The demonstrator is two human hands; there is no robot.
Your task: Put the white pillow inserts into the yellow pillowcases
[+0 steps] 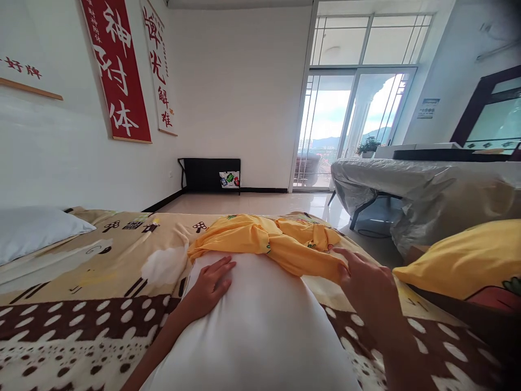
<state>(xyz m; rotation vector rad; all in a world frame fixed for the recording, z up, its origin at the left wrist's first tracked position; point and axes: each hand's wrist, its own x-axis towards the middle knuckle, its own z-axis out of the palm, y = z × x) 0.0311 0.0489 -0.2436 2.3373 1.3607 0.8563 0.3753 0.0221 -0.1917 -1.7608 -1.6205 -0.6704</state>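
A white pillow [260, 320] lies lengthwise on the bed in front of me. Over its far end is a yellow pillowcase [236, 231], bunched up and spread toward the right. My left hand [211, 288] rests flat on the upper left of the pillow, fingers stretched out. With closed fingers, my right hand [366, 277] grips the pillowcase's right edge and pulls the cloth taut, a little off the pillow. How much of the pillow sits inside the case is hidden by the folds.
A patterned blanket [134, 239] covers the bed. Another white pillow [36, 233] lies at the left, and a yellow pillow with a carrot print [468, 260] at the right. Beyond stand a plastic-covered table [378, 168] and a black folded panel [207, 171] against the wall.
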